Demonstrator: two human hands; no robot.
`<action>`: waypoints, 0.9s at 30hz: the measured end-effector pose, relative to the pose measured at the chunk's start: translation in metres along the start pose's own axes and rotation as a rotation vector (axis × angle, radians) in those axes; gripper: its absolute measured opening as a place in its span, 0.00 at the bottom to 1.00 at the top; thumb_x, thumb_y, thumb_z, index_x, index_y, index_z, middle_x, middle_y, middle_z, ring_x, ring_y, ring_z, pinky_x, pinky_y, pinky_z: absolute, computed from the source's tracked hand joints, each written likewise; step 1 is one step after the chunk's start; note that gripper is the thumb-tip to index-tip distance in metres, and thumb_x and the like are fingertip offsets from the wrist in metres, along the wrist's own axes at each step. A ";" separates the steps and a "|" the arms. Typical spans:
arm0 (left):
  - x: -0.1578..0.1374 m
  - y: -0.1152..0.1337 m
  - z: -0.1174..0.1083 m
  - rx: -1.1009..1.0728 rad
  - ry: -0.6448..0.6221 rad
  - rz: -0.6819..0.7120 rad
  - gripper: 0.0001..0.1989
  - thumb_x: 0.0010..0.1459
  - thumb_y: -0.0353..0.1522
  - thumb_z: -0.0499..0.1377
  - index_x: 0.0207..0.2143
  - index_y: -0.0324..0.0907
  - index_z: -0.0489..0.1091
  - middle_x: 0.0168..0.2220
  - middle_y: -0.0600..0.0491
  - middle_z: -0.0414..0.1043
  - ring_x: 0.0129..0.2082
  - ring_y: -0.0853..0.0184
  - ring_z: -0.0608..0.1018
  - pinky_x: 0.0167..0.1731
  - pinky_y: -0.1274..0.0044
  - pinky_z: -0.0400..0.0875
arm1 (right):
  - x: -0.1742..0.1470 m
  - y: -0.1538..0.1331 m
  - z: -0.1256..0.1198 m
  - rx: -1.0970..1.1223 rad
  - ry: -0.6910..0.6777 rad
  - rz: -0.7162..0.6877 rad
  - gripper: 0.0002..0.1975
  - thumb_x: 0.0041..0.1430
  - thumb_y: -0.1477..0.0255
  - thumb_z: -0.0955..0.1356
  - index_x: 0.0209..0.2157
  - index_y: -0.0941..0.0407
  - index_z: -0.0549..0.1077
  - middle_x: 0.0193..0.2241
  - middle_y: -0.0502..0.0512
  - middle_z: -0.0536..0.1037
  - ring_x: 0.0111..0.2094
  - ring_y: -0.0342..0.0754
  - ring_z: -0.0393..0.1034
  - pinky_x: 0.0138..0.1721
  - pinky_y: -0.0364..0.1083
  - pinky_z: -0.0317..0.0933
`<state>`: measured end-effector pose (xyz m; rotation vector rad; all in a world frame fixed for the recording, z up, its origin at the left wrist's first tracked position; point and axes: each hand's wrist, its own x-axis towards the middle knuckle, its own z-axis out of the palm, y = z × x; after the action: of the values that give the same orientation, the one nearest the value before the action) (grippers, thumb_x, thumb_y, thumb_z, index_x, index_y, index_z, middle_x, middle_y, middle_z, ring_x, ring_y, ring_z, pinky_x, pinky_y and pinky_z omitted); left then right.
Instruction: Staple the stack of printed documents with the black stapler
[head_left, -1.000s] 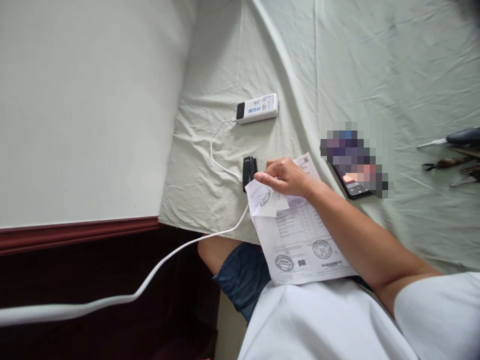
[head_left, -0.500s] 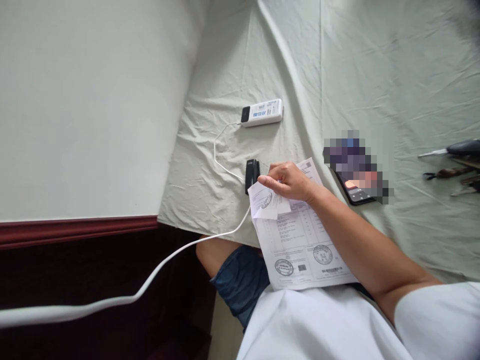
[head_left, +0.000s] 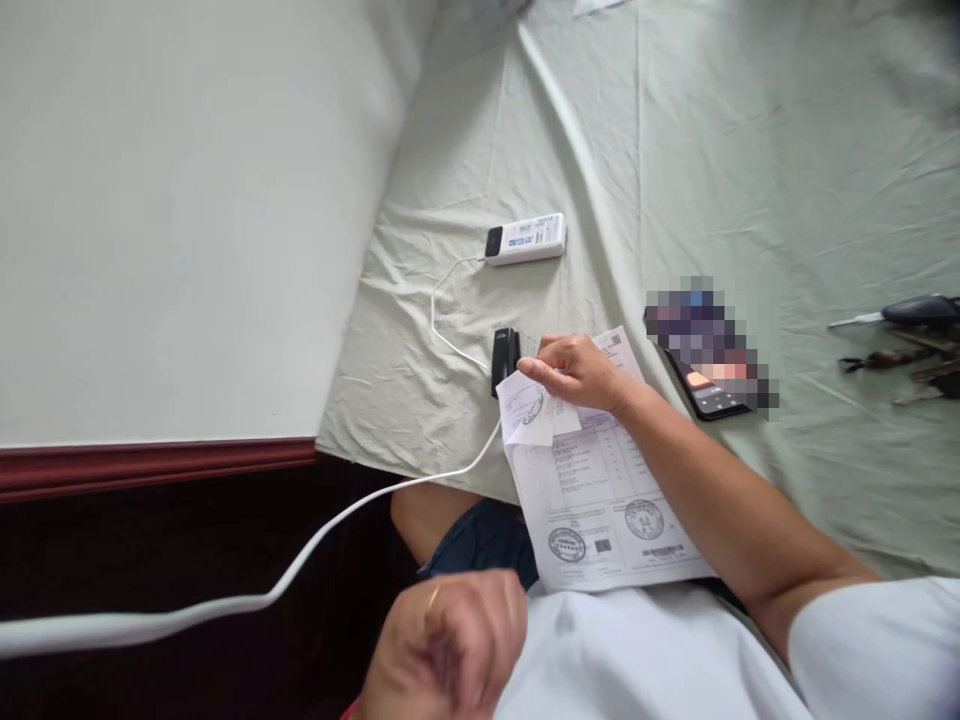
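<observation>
Presently, stamped papers extend over the edge of the green cloth, pinched in the right hand beside a black stapler-like tool. The left hand is curled; I cannot tell whether it holds anything.

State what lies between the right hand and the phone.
In the head view, part of the printed sheet, then green cloth, lies between the right hand and the phone.

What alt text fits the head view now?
The person's right hand holds stamped papers beside a black stapler-like object on pale green cloth. The curled left hand shows at the bottom. Beyond lies a white power bank; a phone and keys lie at right.
</observation>
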<state>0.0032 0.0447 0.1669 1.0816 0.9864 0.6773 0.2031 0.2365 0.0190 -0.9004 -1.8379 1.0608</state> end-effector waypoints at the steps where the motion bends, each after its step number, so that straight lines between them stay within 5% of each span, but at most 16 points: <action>1: 0.007 -0.013 -0.003 0.039 0.114 0.059 0.08 0.56 0.40 0.72 0.29 0.52 0.77 0.18 0.55 0.67 0.20 0.67 0.70 0.24 0.73 0.68 | 0.000 0.000 0.000 -0.001 0.001 0.001 0.35 0.70 0.49 0.58 0.15 0.56 0.60 0.16 0.50 0.62 0.25 0.41 0.58 0.33 0.44 0.54; 9: 0.048 -0.081 -0.040 0.685 0.684 0.124 0.12 0.67 0.39 0.61 0.37 0.41 0.80 0.34 0.50 0.81 0.36 0.65 0.81 0.42 0.75 0.76 | 0.000 0.000 -0.001 -0.004 -0.007 0.008 0.36 0.70 0.48 0.58 0.14 0.57 0.61 0.15 0.50 0.62 0.25 0.41 0.59 0.33 0.44 0.53; 13: 0.068 -0.093 -0.047 1.000 0.635 0.224 0.20 0.66 0.40 0.62 0.56 0.39 0.75 0.32 0.52 0.76 0.28 0.69 0.76 0.32 0.78 0.71 | 0.000 0.000 -0.001 0.003 -0.023 0.007 0.36 0.70 0.48 0.58 0.14 0.56 0.61 0.15 0.50 0.62 0.25 0.42 0.59 0.32 0.44 0.52; 15: 0.075 -0.097 -0.047 1.144 0.594 0.254 0.22 0.64 0.40 0.64 0.57 0.39 0.74 0.27 0.55 0.71 0.24 0.70 0.72 0.29 0.78 0.68 | 0.000 0.000 -0.001 0.008 -0.031 -0.002 0.36 0.70 0.47 0.58 0.14 0.56 0.60 0.14 0.50 0.61 0.25 0.42 0.59 0.31 0.45 0.52; 21: 0.090 -0.104 -0.042 1.344 0.625 0.210 0.13 0.68 0.37 0.58 0.47 0.41 0.79 0.25 0.53 0.71 0.24 0.67 0.72 0.28 0.77 0.62 | 0.000 0.001 0.000 0.048 0.001 0.000 0.37 0.69 0.44 0.58 0.13 0.56 0.61 0.14 0.51 0.63 0.25 0.42 0.60 0.33 0.45 0.54; 27: 0.094 -0.088 -0.028 1.232 0.753 0.248 0.12 0.64 0.35 0.59 0.28 0.41 0.74 0.18 0.58 0.62 0.20 0.70 0.67 0.27 0.78 0.61 | 0.002 0.003 -0.002 0.097 0.215 -0.095 0.36 0.70 0.44 0.54 0.24 0.56 0.72 0.25 0.55 0.75 0.38 0.47 0.68 0.47 0.48 0.61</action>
<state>0.0171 0.1046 0.0506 2.1085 2.0679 0.6726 0.2047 0.2396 0.0174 -0.8280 -1.6213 0.9475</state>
